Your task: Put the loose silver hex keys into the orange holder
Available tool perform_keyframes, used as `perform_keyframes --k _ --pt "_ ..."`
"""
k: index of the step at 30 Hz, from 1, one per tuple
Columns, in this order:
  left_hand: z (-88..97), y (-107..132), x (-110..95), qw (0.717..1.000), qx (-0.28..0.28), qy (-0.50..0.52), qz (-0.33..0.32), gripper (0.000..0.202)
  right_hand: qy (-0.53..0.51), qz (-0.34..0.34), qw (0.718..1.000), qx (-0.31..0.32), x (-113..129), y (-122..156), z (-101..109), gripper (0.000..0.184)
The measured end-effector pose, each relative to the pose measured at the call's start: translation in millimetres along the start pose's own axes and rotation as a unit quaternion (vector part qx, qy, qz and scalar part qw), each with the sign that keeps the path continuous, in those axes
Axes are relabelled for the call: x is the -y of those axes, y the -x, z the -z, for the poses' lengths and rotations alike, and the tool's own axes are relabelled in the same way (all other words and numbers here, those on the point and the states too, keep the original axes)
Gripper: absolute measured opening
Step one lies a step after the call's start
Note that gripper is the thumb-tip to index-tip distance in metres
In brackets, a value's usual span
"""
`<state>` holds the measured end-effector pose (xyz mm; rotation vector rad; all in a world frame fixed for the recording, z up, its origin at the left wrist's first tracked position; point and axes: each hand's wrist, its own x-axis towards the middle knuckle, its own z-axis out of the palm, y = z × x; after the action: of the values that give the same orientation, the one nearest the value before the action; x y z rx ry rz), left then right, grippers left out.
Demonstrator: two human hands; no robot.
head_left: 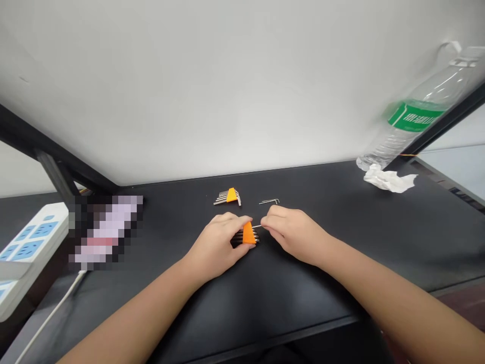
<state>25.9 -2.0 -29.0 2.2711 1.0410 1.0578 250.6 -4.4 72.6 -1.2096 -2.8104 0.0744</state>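
A matte black tabletop (pixel 341 263) is stretching out under a plain white wall, and near its middle the person is working on an orange plastic holder (pixel 249 233), a small wedge-shaped clip with a row of thin dark metal hex keys sticking out of it. The left hand (pixel 217 247) is lying palm down on the surface, wrist low and forearm angling in from the lower left, its fingers curling around the holder's left side and pinning it against the tabletop. The right hand (pixel 293 232) is coming in from the opposite side, knuckles up, its thumb and forefinger pinching together on the silvery tip of a single hex key (pixel 258 226) that is poking out of the holder's right edge. Just behind the hands, a second orange holder (pixel 231 196) is lying flat with bright steel keys fanned out of it, and a loose L-shaped key (pixel 270 201) is resting beside it, apart from both. Far off to the right, a crumpled white tissue (pixel 388 179) is sitting at the foot of a clear ribbed plastic bottle (pixel 420 108) wearing a green label with white writing too blurred to read. At the left edge, a white power strip (pixel 30 242) with blue sockets is lying with its cord trailing down.
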Motion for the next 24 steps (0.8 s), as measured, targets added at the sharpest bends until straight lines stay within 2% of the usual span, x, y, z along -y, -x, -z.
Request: perform_keyframes --k 5,9,12,14,16,18,21,23,24 --pt "2.0 0.3 -2.7 1.000 -0.004 0.009 0.013 0.045 0.016 0.016 1.000 0.000 4.8 1.1 -3.9 0.027" --pt "3.1 -0.8 -6.2 1.000 0.020 0.021 0.012 0.039 -0.018 0.048 0.999 0.006 7.9 0.3 -10.5 0.030" --pt "5.8 -1.2 -8.4 0.999 0.023 0.042 0.016 0.036 -0.127 0.049 0.991 -0.012 5.6 -2.8 -9.4 0.028" --pt "8.5 -0.8 -9.7 0.997 0.007 0.071 0.024 0.034 -0.241 0.004 0.970 -0.019 1.7 -5.1 -6.5 0.020" --pt "11.2 0.0 -11.4 0.994 -0.007 0.109 0.028 0.034 -0.383 -0.073 0.921 -0.006 -2.8 -6.8 -4.9 0.015" --pt "13.2 0.6 -13.6 0.990 -0.017 0.137 0.020 0.036 -0.525 -0.137 0.840 0.024 -7.1 -7.9 -6.0 0.016" --pt "14.4 1.3 -16.8 0.990 -0.031 0.138 -0.022 0.034 -0.668 -0.161 0.721 0.087 -11.4 -8.9 -9.9 0.025" --pt "14.3 1.8 -18.1 0.990 -0.040 0.124 -0.054 0.032 -0.713 -0.169 0.668 0.128 -11.8 -9.3 -11.5 0.032" --pt "14.1 2.1 -18.4 0.990 -0.044 0.118 -0.068 0.031 -0.723 -0.178 0.652 0.143 -11.3 -9.5 -12.1 0.036"
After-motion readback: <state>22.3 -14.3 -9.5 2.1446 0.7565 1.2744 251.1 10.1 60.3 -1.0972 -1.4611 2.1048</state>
